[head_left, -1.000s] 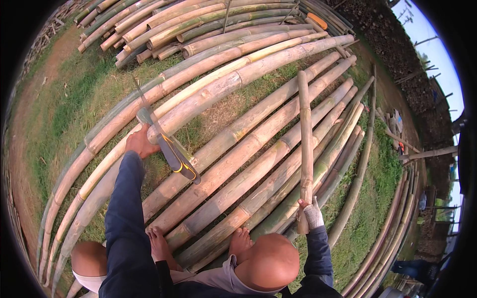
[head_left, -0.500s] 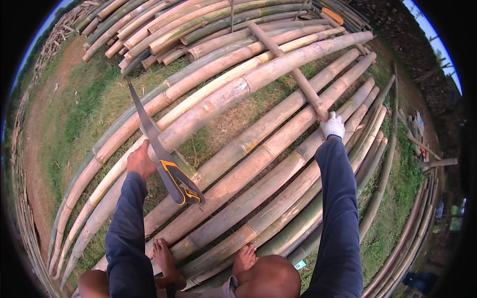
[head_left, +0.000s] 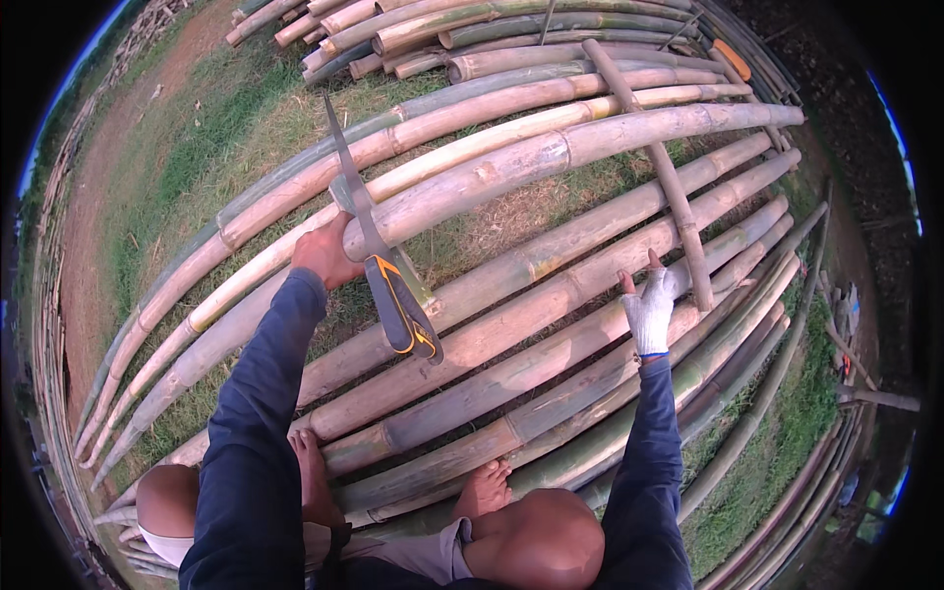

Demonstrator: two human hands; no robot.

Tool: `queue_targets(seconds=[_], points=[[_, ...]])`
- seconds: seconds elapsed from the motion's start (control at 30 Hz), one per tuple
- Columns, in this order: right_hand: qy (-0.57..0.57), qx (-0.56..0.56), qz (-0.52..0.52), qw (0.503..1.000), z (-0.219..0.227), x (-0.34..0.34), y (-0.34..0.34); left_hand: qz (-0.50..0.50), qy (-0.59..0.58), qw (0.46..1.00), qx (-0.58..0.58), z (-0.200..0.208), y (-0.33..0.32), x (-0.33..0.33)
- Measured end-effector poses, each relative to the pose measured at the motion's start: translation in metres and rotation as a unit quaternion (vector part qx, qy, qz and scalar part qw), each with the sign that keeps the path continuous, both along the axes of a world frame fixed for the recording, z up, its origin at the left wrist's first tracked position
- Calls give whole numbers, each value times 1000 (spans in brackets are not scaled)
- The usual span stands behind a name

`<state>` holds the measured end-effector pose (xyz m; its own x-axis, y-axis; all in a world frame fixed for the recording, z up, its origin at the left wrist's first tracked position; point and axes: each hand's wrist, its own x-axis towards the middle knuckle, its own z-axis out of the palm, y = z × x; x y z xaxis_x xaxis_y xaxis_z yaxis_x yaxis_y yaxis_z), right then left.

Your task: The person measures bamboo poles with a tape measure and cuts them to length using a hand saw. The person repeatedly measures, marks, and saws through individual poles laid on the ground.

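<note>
A big stack of bamboo poles (head_left: 590, 22) is filling the top of the frame. Below it at least four long poles are curving toward the lower left; one of these, a thick pole (head_left: 560, 147), is showing an end left of centre. Several lower poles (head_left: 551, 364) are slanting across the middle. One short stick (head_left: 677, 197) is lying crosswise over both groups, right of centre, standing in the way there. One saw (head_left: 376, 241) is leaning across the thick pole's end. Two bare feet (head_left: 484, 489) are showing at bottom centre. The two hands are working well apart: the bare left hand (head_left: 326, 254) is touching bamboo beside the saw, how firmly I can't tell; the gloved right hand (head_left: 652, 307) is spreading its fingers just beside the stick. One orange thing (head_left: 732, 60) is lying upper right.
</note>
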<state>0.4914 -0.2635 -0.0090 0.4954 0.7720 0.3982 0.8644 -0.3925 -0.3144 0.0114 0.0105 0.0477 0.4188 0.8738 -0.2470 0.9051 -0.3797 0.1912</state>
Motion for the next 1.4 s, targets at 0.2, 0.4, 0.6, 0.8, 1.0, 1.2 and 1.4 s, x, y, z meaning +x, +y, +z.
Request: queue_targets(seconds=[0.2,0.4,0.6,0.8,1.0,1.2,1.4], points=[[295,41,352,887,46,-278,-2,-32,13,999,-6,-1,1,-10],[426,83,280,857,62,-326,71,-41,-31,998,31,-5,-6,-17],[446,121,287,839,76,-334,91,-56,-59,996,45,-9,-4,-22],[507,72,198,836,73,-346,77,-73,-65,995,16,-3,1,-26],[503,91,251,822,80,-362,66,-74,-88,992,49,-12,-11,-48],[490,83,244,833,71,-394,57,-64,-99,993,18,-18,-14,-82],[482,92,243,837,71,-404,69,-63,-66,995,-29,-7,-9,-82]])
